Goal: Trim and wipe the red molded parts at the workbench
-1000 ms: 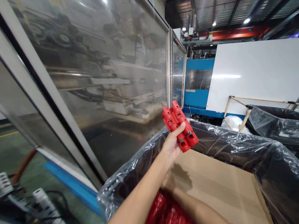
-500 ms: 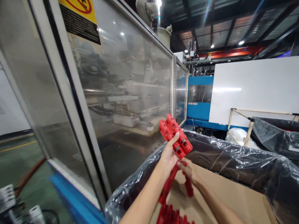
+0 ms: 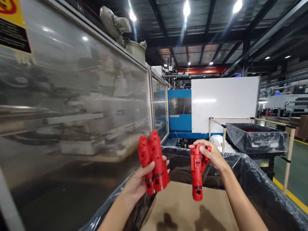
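- Cardboard sheet [image 3: 183, 208] lies in the lined bin [image 3: 260, 192], below both hands.
- Left hand [image 3: 138, 186]: fingers clenched on two red housings [image 3: 154, 160], side by side, upright.
- Right hand [image 3: 211, 157]: fingers grasp a third red housing [image 3: 196, 173] by its top, hanging upright, apart from the pair.
- Machine guard [image 3: 72, 112] stands left; white board [image 3: 223, 102] beyond.

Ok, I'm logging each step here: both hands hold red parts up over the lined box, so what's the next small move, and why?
Probably bring the right hand leftward, setting its single red part beside the pair of red parts in the left hand: both are held upright, side by side, with a gap between.
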Action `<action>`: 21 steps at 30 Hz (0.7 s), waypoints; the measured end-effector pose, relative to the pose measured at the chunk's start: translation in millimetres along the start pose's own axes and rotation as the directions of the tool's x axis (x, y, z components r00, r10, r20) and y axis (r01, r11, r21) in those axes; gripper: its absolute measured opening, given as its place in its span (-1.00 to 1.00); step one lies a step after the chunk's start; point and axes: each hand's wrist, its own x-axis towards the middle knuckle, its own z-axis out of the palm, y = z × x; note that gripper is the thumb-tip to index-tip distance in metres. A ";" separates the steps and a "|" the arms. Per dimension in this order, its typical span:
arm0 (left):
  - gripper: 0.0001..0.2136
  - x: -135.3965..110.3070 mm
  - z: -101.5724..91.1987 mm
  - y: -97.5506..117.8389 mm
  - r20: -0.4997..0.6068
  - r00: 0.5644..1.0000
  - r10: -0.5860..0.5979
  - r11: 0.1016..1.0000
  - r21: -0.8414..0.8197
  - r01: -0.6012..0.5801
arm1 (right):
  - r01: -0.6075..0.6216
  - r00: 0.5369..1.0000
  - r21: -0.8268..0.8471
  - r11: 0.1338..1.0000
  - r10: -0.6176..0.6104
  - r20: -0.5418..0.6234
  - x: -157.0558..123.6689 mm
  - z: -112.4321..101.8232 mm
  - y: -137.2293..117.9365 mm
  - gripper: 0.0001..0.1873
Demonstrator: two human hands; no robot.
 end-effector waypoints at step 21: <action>-0.55 -157.3 39.6 -20.6 -0.124 0.935 0.332 0.890 0.369 -0.267 | -0.059 0.988 0.062 0.996 0.049 0.145 -4.0 73.3 -84.2 -0.65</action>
